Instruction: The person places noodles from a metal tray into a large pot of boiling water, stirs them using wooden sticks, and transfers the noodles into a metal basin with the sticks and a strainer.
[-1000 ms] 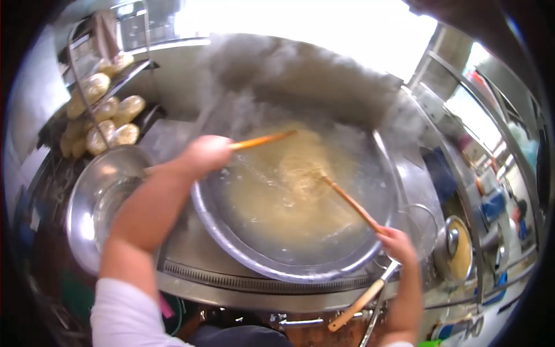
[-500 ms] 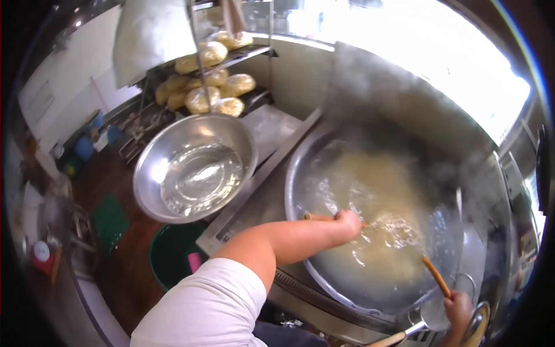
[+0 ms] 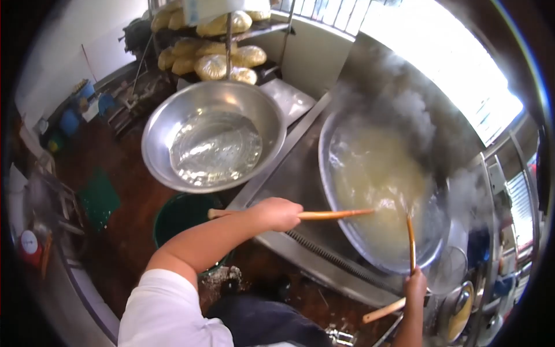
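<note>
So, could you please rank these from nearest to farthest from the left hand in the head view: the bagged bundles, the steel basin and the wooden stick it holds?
From the left hand:
1. Wooden stick: gripped in it, thin end to the right.
2. Steel basin: beyond it, up and left.
3. Bagged bundles: on the rack behind the basin.

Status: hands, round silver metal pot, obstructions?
Left hand gripping tapered brown wooden stick; right hand gripping second stick. Pot holds cloudy yellowish liquid. Steam partly veiling pot's far side.
</note>
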Demonstrator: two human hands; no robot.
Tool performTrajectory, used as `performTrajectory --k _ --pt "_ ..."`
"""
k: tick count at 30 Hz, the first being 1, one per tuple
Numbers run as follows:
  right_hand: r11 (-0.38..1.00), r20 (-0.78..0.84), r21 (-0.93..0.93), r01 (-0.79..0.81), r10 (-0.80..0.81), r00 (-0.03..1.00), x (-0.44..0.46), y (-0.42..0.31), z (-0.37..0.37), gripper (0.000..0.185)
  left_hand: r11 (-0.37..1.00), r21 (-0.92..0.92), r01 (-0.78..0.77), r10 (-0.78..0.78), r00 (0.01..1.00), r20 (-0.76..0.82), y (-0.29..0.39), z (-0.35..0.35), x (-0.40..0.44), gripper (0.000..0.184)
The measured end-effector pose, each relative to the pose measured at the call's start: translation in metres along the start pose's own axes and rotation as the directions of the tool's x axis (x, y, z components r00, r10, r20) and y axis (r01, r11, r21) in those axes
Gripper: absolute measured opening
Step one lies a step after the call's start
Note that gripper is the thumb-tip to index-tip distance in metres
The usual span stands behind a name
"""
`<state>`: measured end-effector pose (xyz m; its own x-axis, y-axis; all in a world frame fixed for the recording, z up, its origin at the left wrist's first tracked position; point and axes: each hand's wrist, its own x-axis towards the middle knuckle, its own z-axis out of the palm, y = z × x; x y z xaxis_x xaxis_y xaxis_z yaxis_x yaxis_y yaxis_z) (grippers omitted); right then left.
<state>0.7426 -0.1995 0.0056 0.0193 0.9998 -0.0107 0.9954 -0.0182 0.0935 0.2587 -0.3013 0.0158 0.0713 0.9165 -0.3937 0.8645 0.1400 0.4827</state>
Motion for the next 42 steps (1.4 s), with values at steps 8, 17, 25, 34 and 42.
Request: performTrajectory --k 8,17,25,34,42 --pt "0.826 0.178 0.537 -0.170 0.086 0.980 -0.159 0.077 -0.089 0.040 0.638 -0.767 0.067 -0.036 0.998 0.057 -0.128 0.105 -0.146 0.041" --pt "0.922 -0.027 0.386 -0.017 0.030 0.999 -0.277 0.113 -0.255 0.051 0.146 -0.989 -0.007 -0.220 0.975 -0.039 -0.103 0.217 -0.189 0.044" --pt "0.730 0.069 0.675 -0.113 0.090 0.994 -0.304 0.040 -0.220 0.046 0.118 -0.993 -0.009 -0.331 0.942 -0.048 -0.088 0.217 -0.175 0.037" --pt "0.050 0.474 0.875 -0.481 -0.284 0.833 -0.304 -0.130 0.016 0.038 0.370 -0.929 0.017 -0.381 0.915 -0.135 -0.088 0.186 -0.099 0.036" --pt "-0.002 0.483 0.861 -0.508 -0.303 0.821 -0.284 -0.242 0.091 0.031 0.494 -0.869 -0.007 -0.315 0.930 -0.187 -0.106 0.176 -0.052 0.081"
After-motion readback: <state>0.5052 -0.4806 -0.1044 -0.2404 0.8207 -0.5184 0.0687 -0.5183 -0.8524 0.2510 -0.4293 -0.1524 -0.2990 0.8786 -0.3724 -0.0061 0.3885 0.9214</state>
